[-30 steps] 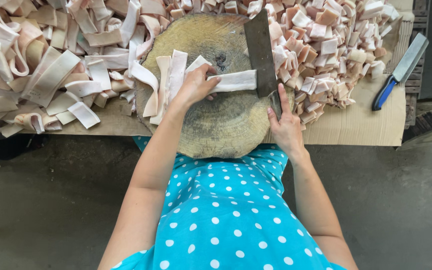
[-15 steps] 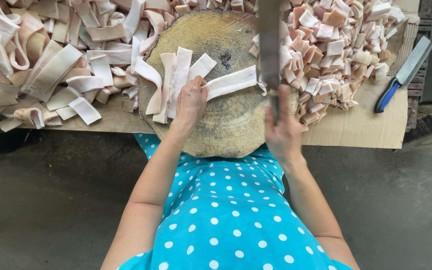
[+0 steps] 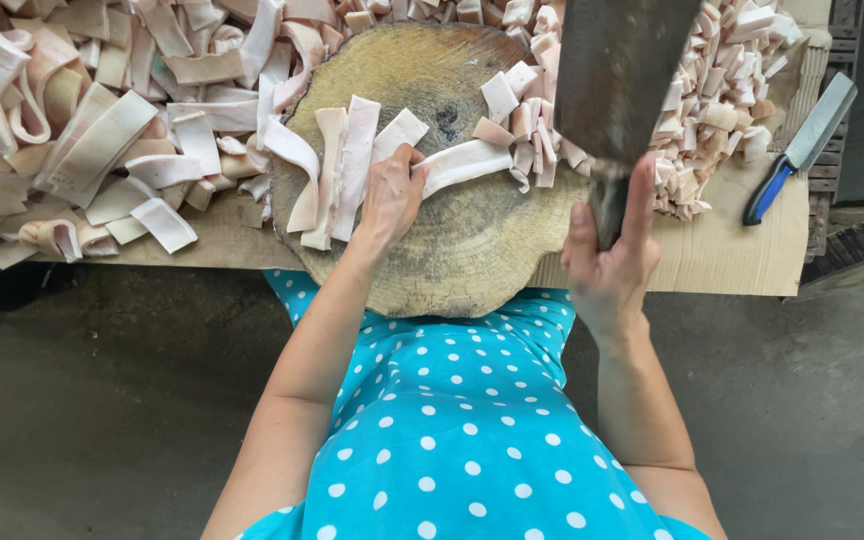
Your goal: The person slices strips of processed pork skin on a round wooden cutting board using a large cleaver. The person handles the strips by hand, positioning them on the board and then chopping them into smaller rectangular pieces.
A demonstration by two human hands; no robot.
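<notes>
Pale pink strip of pork skin (image 3: pixel 464 163) on round wooden chopping block (image 3: pixel 472 250), left hand (image 3: pixel 389 197) pressing it flat, right hand (image 3: pixel 609 262) at four o'clock gripping raised steel cleaver (image 3: pixel 620 75)

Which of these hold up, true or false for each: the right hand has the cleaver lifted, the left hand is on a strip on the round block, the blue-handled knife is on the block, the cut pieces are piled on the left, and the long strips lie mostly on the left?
1. The right hand holds the cleaver raised above the wooden block. True.
2. The left hand presses a pale strip on the block. True.
3. The blue-handled knife lies on the block. False: it lies on the cardboard at the right.
4. The small cut pieces are piled on the left. False: they are on the right.
5. The long uncut strips lie mostly on the left. True.
</notes>
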